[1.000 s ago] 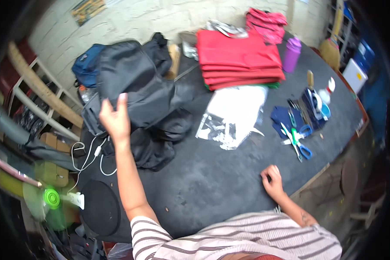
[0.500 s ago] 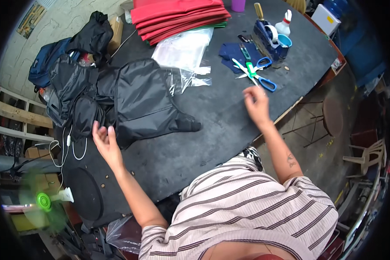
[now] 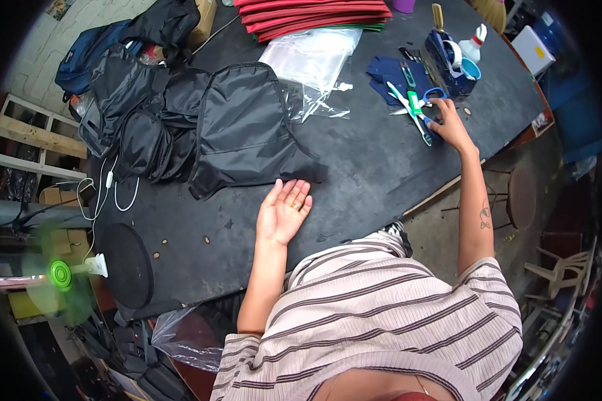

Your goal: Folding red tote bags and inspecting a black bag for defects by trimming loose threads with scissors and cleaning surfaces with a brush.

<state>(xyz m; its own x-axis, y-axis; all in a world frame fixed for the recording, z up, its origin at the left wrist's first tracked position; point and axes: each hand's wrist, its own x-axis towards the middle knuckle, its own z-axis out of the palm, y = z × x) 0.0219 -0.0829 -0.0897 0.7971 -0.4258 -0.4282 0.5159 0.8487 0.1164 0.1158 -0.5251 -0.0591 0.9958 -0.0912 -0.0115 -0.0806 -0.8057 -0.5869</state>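
My right hand is at the blue-handled scissors, its bent fingers and thumb about the handles and covering part of them. Across the scissors lies a slim green-and-white tool, over a folded dark blue cloth. My left hand is palm up with fingers stretched out, holding nothing. It is just below the lower right corner of a black backpack piece, which lies flat. Joined or bunched against that piece on the left are more black bag parts.
A red fabric stack and clear plastic sheets lie at the back. A tape dispenser and a white spray bottle stand at the far right. A green fan spins beside a black disc at the left.
My right hand has moved onto the scissors' handles. The left hand has left the small black pouch and come right, turning palm up. The whole view has shifted slightly.
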